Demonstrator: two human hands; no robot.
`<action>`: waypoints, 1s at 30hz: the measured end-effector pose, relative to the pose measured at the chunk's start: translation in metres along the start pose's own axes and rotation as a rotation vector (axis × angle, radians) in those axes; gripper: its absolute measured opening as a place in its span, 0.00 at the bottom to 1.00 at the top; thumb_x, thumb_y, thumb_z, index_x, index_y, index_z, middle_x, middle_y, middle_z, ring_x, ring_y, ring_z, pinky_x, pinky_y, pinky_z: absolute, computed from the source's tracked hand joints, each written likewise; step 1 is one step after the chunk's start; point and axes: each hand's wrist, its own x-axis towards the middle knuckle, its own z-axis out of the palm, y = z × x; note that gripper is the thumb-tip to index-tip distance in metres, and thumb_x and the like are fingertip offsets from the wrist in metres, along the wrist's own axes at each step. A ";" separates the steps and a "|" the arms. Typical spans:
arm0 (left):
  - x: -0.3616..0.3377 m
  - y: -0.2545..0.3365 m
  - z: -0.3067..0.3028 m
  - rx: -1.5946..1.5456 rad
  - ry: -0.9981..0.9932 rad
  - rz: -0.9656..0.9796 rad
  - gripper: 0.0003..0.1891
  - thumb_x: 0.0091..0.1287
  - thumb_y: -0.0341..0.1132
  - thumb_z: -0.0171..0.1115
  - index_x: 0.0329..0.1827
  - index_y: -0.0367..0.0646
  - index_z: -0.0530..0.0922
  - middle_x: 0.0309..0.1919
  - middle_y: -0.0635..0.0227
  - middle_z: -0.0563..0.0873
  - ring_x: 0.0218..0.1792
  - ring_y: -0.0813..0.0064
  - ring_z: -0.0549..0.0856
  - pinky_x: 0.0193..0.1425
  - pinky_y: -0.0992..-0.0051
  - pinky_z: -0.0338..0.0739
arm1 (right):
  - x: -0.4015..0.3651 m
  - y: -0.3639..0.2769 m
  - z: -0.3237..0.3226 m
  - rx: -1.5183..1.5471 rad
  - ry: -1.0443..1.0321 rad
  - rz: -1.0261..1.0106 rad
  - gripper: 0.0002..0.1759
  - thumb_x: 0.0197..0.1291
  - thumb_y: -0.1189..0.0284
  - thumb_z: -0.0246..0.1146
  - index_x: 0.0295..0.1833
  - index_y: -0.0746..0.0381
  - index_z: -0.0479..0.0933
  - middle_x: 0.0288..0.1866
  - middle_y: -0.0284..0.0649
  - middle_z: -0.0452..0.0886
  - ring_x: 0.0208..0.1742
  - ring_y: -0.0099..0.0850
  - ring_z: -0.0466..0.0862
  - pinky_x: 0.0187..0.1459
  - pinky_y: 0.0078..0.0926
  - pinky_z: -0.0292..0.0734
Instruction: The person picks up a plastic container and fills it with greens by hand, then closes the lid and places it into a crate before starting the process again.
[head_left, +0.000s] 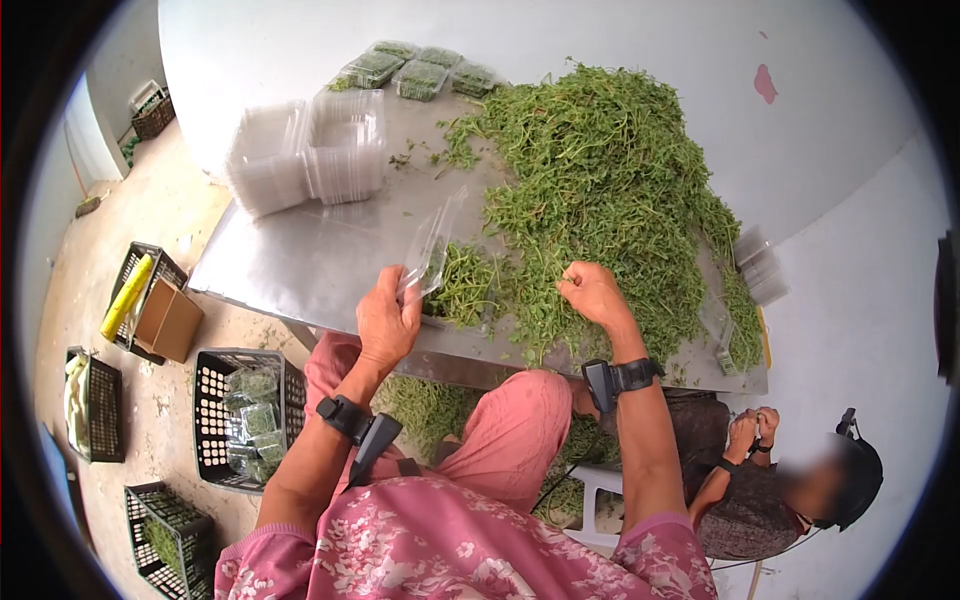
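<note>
A: Holding anything, that left hand (388,320)?

B: Yes, a clear plastic box (432,258). The fingers are closed round its near edge with the thumb on top. The lid stands open, tilted upward, and some sprigs already lie in the bottom half.

A: Where does the box sit?

B: At the near edge of the metal table (300,262), touching the near side of the heap of greens (600,170).

A: And the right hand (595,293)?

B: Down on the heap, just to the right of the box, fingers curled together and pinching a tuft of greens.

A: What else is on the table?

B: Stacks of empty boxes (305,150) on the far left, apart from the heap, and a few filled boxes (415,70) along the far edge.

A: And the floor?

B: A black crate (210,400) with filled packs in it stands beside the left knee. More crates sit further left, one with a cardboard carton (168,320) in it. Another person (760,480) sits low on the right, hands together; whatever they hold is too small to make out.
</note>
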 end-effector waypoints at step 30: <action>0.000 -0.001 0.001 -0.023 0.033 0.035 0.12 0.67 0.36 0.59 0.49 0.40 0.75 0.31 0.49 0.85 0.32 0.43 0.84 0.37 0.55 0.77 | -0.018 -0.031 0.012 -0.156 0.102 -0.068 0.13 0.57 0.72 0.66 0.38 0.70 0.73 0.33 0.61 0.80 0.38 0.61 0.81 0.39 0.50 0.77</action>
